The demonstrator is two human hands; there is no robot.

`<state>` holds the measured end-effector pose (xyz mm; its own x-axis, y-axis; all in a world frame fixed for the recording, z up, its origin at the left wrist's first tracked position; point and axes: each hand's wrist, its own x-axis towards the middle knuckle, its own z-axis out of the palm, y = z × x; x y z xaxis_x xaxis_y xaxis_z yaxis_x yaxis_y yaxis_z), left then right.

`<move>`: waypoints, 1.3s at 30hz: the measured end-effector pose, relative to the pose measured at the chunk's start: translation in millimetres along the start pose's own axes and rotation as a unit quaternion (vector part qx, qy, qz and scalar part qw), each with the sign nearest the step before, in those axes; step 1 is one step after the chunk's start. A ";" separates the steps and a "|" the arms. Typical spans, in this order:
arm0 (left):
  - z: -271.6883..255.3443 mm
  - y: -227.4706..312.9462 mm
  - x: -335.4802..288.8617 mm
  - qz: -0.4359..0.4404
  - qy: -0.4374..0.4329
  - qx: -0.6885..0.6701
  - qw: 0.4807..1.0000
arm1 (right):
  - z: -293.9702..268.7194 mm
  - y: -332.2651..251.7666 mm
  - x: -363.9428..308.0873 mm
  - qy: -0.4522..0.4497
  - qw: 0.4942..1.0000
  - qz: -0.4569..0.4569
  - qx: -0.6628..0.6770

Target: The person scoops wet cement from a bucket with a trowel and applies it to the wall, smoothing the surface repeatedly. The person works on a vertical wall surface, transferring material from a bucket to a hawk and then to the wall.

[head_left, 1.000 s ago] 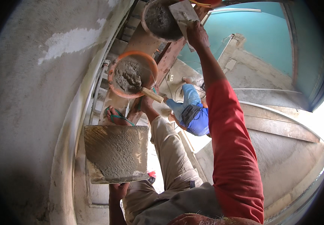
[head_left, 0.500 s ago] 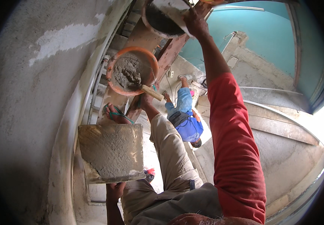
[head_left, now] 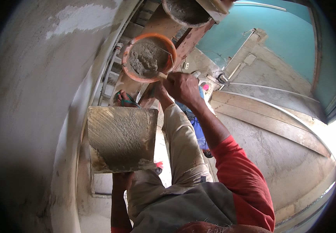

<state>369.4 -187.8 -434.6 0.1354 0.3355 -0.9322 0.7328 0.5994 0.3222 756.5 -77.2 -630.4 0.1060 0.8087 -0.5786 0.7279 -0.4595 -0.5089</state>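
Observation:
My left hand is closed beneath a square plasterer's hawk, its fingers partly hidden by the board. A thin, scraped film of grey mortar coats the hawk's face. My right hand grips the wooden handle of a trowel at the near rim of an orange bucket. The trowel's blade cannot be made out against the wet grey mortar in the bucket. Beyond it stands a second bucket with grey material inside, and a flat board-like tool rests across its right side.
My sandalled foot stands on a plank beside the orange bucket. A partly plastered wall rises close on the left. Below, a person in blue is mostly hidden by my arm. Long boards lie at right.
My right hand has left the flat tool at the far bucket, come back nearer, and taken hold of the trowel handle. The hawk sits slightly higher in view.

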 end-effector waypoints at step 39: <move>-19.0 -82.7 196.0 0.029 0.027 0.104 0.994 | 73.1 5.5 113.4 -0.083 0.923 -0.012 -0.375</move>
<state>322.7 -157.8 -640.9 0.1499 0.4073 -0.9009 0.8477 0.4160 0.3291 723.0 -14.9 -745.4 0.0232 0.7191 -0.6945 0.9997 -0.0083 0.0248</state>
